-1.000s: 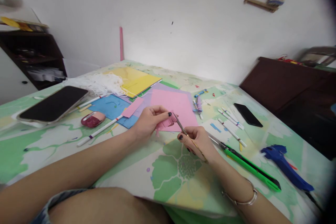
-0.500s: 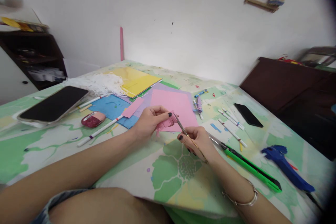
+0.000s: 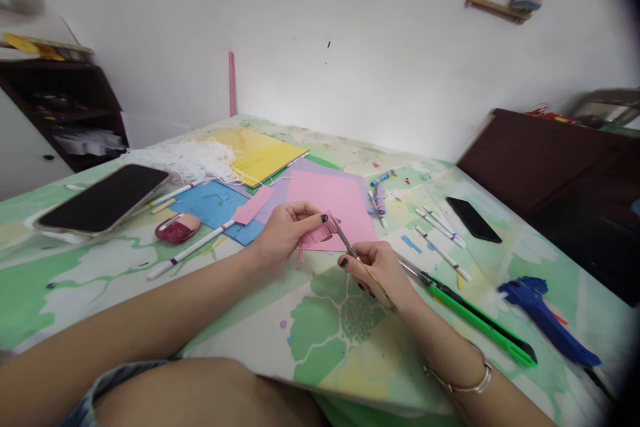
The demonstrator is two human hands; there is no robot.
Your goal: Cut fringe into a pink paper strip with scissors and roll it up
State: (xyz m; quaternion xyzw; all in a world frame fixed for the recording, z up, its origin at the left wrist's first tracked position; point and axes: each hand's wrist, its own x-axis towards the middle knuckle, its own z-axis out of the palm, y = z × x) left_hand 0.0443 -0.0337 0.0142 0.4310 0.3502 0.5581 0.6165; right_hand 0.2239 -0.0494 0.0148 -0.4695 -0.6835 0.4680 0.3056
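Note:
My left hand (image 3: pixel 285 233) is closed, pinching a small strip of pink paper (image 3: pixel 316 235) whose lower edge is cut into fringe. In my right hand (image 3: pixel 377 270) is a slim pair of scissors (image 3: pixel 353 253) with gold-toned handles, seen nearly edge-on. The scissor tips meet the right end of the strip, close to my left thumb. Behind both hands lies a larger pink sheet (image 3: pixel 327 193) on the table. Just right of my right hand rests a green box cutter (image 3: pixel 483 320) with its blade out.
A blue glue gun (image 3: pixel 547 320), a black phone (image 3: pixel 473 219) and several white markers (image 3: pixel 443 252) lie to the right. Leftward are a bigger phone (image 3: pixel 105 199), a maroon case (image 3: pixel 178 227), white yarn (image 3: pixel 193 159), blue paper (image 3: pixel 205 203) and a yellow folder (image 3: pixel 265 155).

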